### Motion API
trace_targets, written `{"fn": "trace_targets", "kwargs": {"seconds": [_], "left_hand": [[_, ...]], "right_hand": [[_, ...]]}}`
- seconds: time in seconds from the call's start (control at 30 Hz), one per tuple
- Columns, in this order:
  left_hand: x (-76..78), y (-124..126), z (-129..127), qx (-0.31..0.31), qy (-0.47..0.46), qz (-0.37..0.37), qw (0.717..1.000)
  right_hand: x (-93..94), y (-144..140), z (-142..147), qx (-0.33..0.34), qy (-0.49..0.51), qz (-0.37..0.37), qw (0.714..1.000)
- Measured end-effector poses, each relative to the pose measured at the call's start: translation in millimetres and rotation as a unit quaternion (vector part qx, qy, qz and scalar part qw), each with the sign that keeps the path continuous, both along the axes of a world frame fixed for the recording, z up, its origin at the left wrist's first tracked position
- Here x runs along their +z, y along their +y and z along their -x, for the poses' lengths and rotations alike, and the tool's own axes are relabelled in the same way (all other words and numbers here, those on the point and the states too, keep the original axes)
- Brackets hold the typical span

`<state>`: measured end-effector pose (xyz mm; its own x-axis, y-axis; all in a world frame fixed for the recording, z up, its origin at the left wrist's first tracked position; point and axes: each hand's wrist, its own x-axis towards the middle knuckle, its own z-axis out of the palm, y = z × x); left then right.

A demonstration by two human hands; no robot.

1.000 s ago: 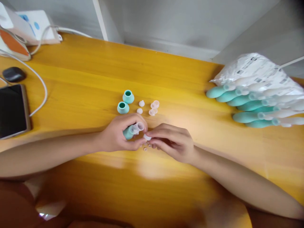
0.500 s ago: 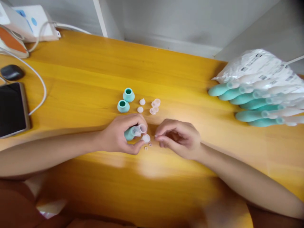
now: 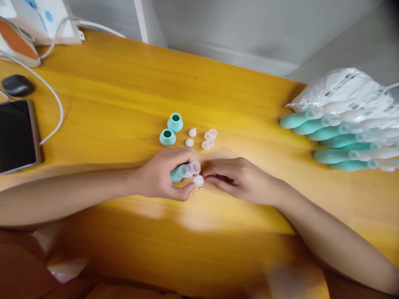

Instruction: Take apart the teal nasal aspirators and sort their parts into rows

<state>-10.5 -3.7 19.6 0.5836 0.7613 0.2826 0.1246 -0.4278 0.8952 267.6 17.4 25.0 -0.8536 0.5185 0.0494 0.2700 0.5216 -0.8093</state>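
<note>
My left hand point(image 3: 168, 174) is wrapped round a teal squeeze bulb point(image 3: 177, 174) with a short clear nozzle point(image 3: 193, 168) pointing right. By its thumb tip is a small whitish round piece point(image 3: 198, 180). My right hand point(image 3: 237, 178) has its thumb and fingers pinched together against the right edge of that piece; anything tiny between them is hidden. Below lie two tiny rings point(image 3: 195, 194). Beyond my hands stand two teal open-necked bulb pieces point(image 3: 167, 137), two small white knobbed balls point(image 3: 192, 132) and several clear cup-like parts point(image 3: 213, 133).
On the right, several teal bulbs with clear tubes point(image 3: 335, 156) lie in a row beside a white plastic bag point(image 3: 346, 89). A dark-screened device point(image 3: 17, 137), a black mouse point(image 3: 18, 85) and a white cable point(image 3: 59, 95) are at the left. A grey partition point(image 3: 224, 29) backs the table.
My right hand has moved left and turned palm down, its fingertips now meeting the whitish piece. My left hand keeps the bulb. The whole view has shifted slightly.
</note>
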Motion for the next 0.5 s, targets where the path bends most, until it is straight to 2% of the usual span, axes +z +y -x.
{"fn": "trace_targets", "kwargs": {"seconds": [0.1,0.27,0.5], "left_hand": [[0.8,-0.3,0.2,0.005,0.011,0.007,1.0],[1.7,0.0,0.9,0.002,0.015,0.006,1.0],[2.1,0.5,0.9,-0.003,0.02,0.03,0.999]], "right_hand": [[0.4,2.5,-0.3,-0.021,0.002,-0.011,1.0],[2.1,3.3,-0.4,0.013,0.014,-0.013,1.0],[-6.5,-3.4,2.1,-0.097,0.118,-0.038,0.988]]}}
